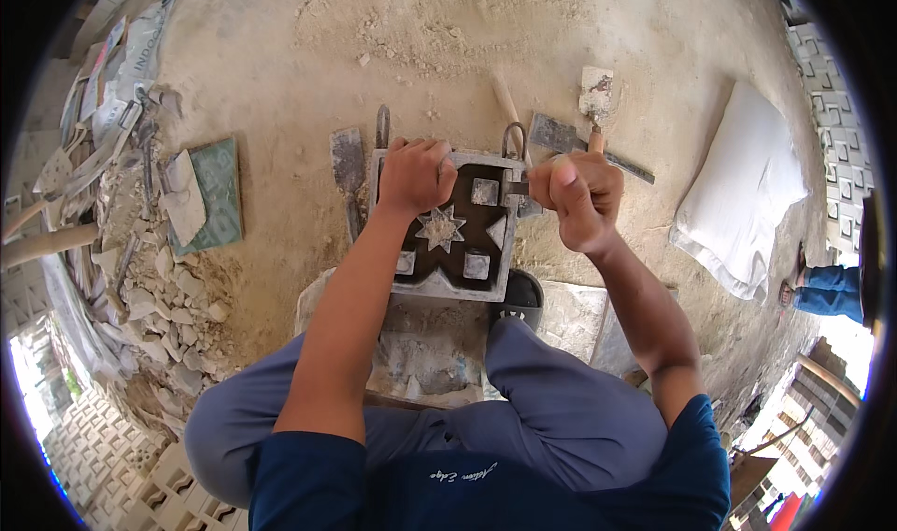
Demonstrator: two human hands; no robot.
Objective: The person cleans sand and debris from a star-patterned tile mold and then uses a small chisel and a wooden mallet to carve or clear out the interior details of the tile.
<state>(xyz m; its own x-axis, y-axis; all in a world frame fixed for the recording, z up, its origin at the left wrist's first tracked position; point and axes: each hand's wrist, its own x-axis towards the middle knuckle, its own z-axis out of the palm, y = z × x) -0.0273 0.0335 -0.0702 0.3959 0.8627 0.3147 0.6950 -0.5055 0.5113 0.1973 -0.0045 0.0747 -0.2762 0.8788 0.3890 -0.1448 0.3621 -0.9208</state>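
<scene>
Before me lies a square metal mould [447,292] with a raised eight-pointed star [440,229], several square blocks and triangular pieces, dark hollows between them. Two metal loops rise at its far edge. My left hand [417,176] rests closed on the mould's far left part; what its curled fingers hold, if anything, is hidden. My right hand [581,199] is closed around a tool whose handle it hides, thumb on top. The tool's narrow flat metal blade [517,188] points left over the mould's right rim.
Left of the mould lies a flat scraper [347,162]. Beyond its right corner are a trowel [596,90] and a dark flat blade [558,134]. A white sack [738,194] lies right, near another person's legs [830,289]. Rubble [173,311] and a green patterned panel [217,199] lie left.
</scene>
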